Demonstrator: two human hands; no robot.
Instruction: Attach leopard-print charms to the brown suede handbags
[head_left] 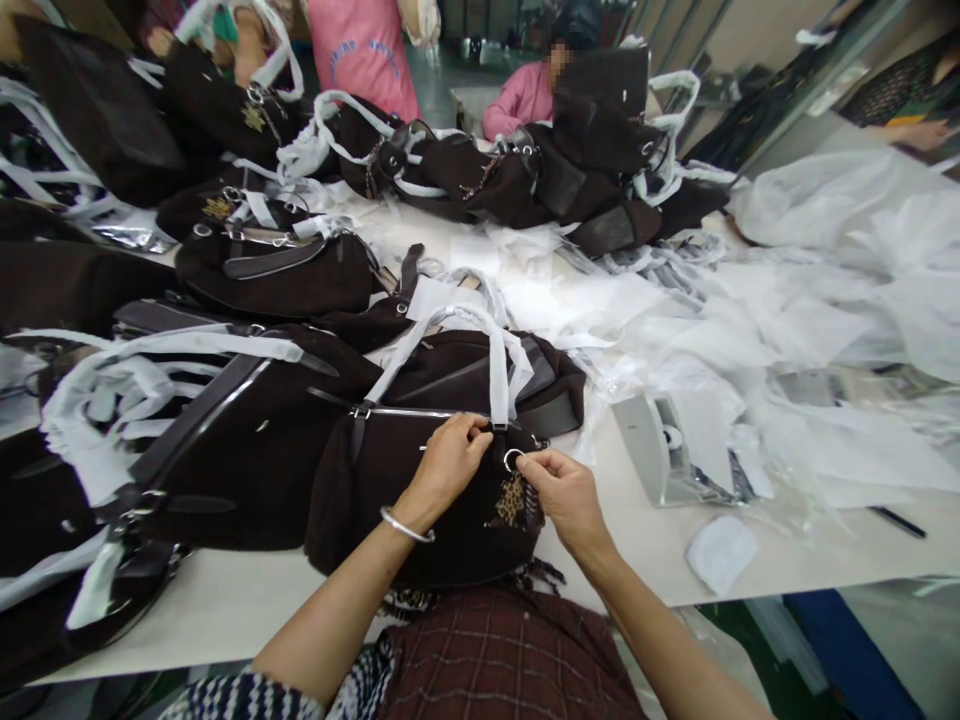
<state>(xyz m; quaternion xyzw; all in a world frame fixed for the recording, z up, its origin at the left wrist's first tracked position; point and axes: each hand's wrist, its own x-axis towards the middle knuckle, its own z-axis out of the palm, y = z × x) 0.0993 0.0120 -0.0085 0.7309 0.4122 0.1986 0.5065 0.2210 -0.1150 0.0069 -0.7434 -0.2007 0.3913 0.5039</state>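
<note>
In front of me on the table lies a dark brown handbag (420,510) whose handle (442,330) is wrapped in white paper. My right hand (566,500) pinches a silver ring (513,460) near the bag's upper right corner. Below that ring hangs a gold patterned charm (510,500) with dark tassels beside it. My left hand (450,455) rests by the bag's top edge, near the base of the handle, its fingers curled together. Whatever lies between those fingertips is too small to make out. A silver bangle circles my left wrist.
Several more dark bags (270,430) crowd the left and back of the table. White wrapping sheets (825,320) spread over the right side, near a grey box (652,450), a white pad (721,553) and a black pen (898,521). A person in pink (525,98) sits across.
</note>
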